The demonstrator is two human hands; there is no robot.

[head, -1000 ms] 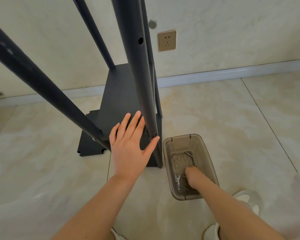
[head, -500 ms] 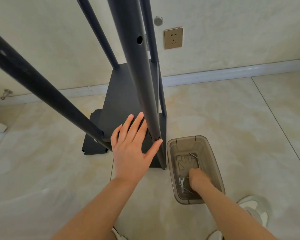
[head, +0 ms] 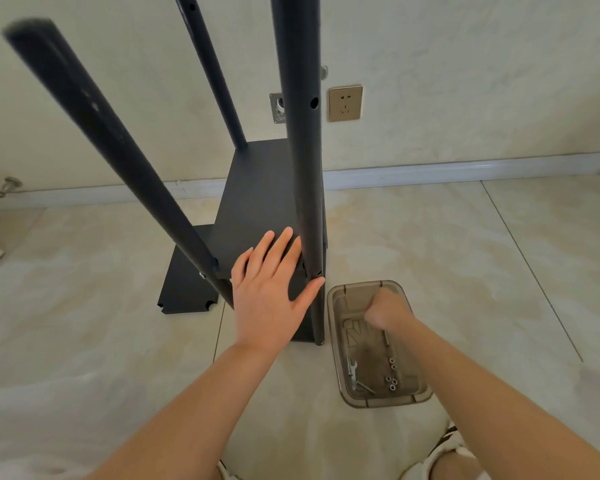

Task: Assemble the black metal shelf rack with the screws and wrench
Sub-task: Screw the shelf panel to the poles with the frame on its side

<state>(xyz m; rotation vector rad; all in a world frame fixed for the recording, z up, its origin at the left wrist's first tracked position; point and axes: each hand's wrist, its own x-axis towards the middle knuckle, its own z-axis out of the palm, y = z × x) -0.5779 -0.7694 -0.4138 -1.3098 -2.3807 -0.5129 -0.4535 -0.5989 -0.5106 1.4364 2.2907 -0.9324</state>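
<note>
Shelf rack [head: 260, 202] stands upright on the floor near the wall, beside a loose black panel [head: 184, 292]. I see the left hand [head: 267, 299] lying flat on the shelf, fingers straight, thumb touching the near right pole [head: 302, 168]. The right hand [head: 387, 308] is in the brown plastic box [head: 385, 403] just right of the rack. Its fingers are curled, and I cannot tell whether they hold anything. The wrench [head: 351, 368] and small nuts [head: 391, 381] lie at the box's near end.

The black metal rack [head: 257, 202] stands upright, round drilled poles rising from its flat shelf, which lies under the left fingers [head: 272, 251]. Silver screws [head: 391, 377] and a small wrench [head: 351, 368] lie loose, nearer the person than the right fingers [head: 374, 317].
</note>
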